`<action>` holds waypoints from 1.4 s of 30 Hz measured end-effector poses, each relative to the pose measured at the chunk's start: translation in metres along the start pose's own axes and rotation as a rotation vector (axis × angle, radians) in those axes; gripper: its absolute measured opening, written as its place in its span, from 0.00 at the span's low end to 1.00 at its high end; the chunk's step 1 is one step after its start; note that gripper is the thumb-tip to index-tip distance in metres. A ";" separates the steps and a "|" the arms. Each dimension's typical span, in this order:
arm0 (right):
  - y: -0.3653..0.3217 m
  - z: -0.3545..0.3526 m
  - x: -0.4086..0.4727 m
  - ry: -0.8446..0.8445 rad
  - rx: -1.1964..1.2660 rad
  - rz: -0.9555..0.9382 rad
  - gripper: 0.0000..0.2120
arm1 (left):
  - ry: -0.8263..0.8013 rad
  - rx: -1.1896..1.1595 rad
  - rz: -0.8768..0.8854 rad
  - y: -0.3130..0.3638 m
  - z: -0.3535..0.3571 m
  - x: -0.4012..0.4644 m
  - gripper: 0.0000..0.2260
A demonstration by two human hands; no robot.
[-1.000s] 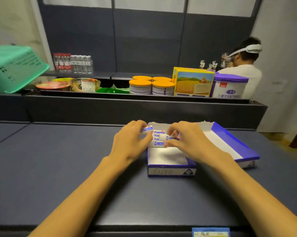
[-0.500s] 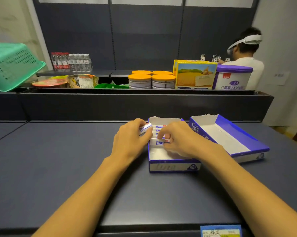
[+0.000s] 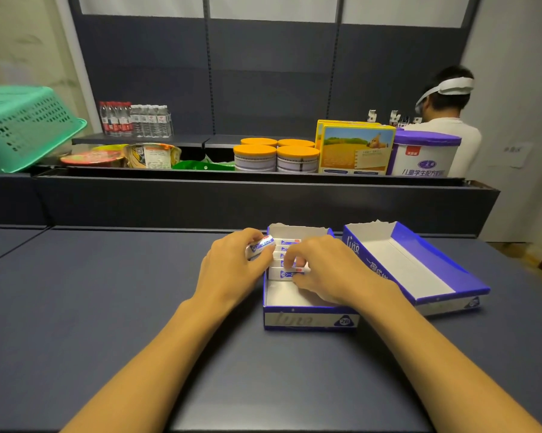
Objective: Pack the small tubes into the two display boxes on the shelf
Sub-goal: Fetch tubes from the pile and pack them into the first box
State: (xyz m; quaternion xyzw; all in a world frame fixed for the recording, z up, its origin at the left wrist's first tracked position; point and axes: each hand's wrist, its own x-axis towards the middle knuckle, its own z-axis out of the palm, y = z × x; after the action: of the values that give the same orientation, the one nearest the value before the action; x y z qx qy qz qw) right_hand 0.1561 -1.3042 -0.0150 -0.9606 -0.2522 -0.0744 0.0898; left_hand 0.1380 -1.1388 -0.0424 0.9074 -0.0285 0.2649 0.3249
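Dark shelf (image 3: 107, 307), two display boxes (image 3: 310, 318)

A dark blue-grey metal shelf top (image 3: 107, 307) fills the foreground, with a raised dark ledge (image 3: 263, 201) behind it and tall dark slotted back panels (image 3: 263, 73) topped by pale white panels (image 3: 273, 7). A cream plaster wall (image 3: 23, 42) stands at left and a pale grey wall (image 3: 519, 73) at right, under dim, even light.
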 end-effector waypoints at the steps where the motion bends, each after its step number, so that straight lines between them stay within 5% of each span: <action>1: 0.000 0.000 0.000 0.003 -0.010 -0.006 0.12 | 0.000 0.001 0.006 0.001 0.000 0.000 0.15; 13: 0.005 -0.002 -0.007 0.043 0.070 -0.005 0.18 | 0.019 -0.013 0.032 0.004 -0.002 -0.002 0.14; 23: 0.021 -0.003 -0.011 0.459 0.239 0.149 0.09 | 0.013 0.004 0.112 0.017 -0.013 0.003 0.12; 36: 0.024 0.004 -0.010 0.453 0.286 0.223 0.08 | -0.246 0.082 0.209 0.045 -0.019 0.005 0.12; 42: 0.025 0.005 -0.011 0.455 0.261 0.217 0.08 | -0.487 0.272 0.240 0.053 -0.018 0.010 0.12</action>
State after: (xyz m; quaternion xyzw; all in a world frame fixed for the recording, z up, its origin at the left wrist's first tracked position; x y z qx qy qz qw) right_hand 0.1594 -1.3299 -0.0251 -0.9209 -0.1288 -0.2451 0.2744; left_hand 0.1262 -1.1680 0.0048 0.9696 -0.1767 0.0775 0.1506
